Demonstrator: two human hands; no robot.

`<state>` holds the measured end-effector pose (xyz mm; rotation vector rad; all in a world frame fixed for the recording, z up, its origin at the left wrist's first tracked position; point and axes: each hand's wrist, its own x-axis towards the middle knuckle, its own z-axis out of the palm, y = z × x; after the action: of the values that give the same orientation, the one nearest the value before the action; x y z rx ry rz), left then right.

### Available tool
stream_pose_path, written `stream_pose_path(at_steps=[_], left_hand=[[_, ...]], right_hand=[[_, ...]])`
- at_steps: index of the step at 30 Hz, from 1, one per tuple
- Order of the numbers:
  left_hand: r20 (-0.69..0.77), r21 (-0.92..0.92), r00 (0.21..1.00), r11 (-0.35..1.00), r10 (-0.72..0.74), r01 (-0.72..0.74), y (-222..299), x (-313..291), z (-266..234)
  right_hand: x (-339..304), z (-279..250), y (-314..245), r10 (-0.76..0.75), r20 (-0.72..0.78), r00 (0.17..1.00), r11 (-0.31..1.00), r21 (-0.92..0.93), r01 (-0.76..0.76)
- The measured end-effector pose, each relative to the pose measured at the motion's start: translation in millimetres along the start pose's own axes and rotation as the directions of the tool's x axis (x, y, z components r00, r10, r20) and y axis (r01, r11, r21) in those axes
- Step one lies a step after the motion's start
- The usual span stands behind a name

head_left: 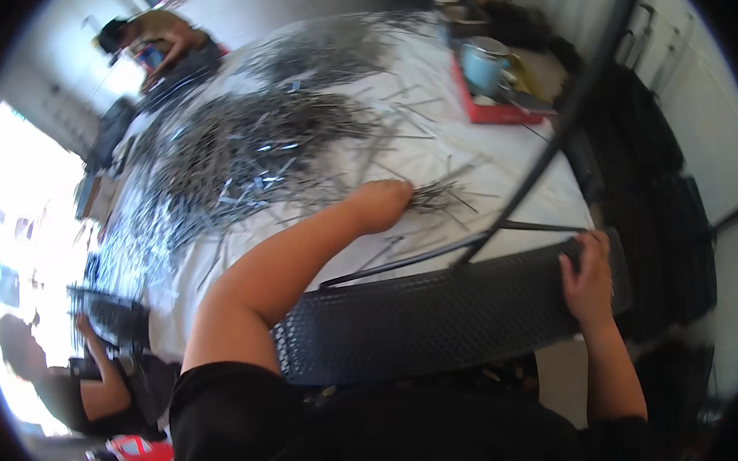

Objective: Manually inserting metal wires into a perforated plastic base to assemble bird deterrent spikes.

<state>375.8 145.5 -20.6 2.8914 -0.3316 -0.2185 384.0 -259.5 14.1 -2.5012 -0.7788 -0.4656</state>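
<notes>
A long black perforated panel [425, 320] lies crosswise in front of me, over the near edge of the white-covered table. My right hand [590, 280] grips its right end, fingers curled over the far edge. My left hand [384, 204] is closed in a fist beyond the panel. Thin grey strips [443, 194] fan out from the right side of that fist; the palm side is hidden. Farther left spreads a large heap of similar thin strips [254, 144], some of them shiny.
A dark bar [550, 143] slants across the view above the panel. At the far right of the table [517, 171], a red tray [497, 114] holds a pale blue pot [484, 64]. Dark stacked panels [666, 246] stand at right. Two people work at left, one far [163, 44], one near [99, 382].
</notes>
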Motion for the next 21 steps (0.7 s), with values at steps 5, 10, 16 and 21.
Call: stream_pose_path(at_steps=[5, 10, 16, 21], left_hand=[[-0.343, -0.292, 0.922, 0.953, -0.182, 0.080, -10, -23, -46], [-0.577, -0.762, 0.657, 0.610, -0.486, -0.218, -40, -41, -58], [-0.566, -0.821, 0.592, 0.457, -0.574, -0.342, -80, -62, -14], [-0.403, -0.915, 0.607, 0.319, -0.685, -0.247, -81, -75, 13]], right_hand=[[-2, -3, 2, 0.033, 0.043, 0.999, 0.999, 0.007, -0.033], [2, 3, -1, -0.030, 0.024, 0.999, 0.999, -0.035, 0.031], [5, 4, -4, -0.038, 0.083, 0.996, 0.997, -0.071, 0.044], [3, 3, -3, -0.020, 0.090, 0.996, 0.996, -0.085, 0.028]])
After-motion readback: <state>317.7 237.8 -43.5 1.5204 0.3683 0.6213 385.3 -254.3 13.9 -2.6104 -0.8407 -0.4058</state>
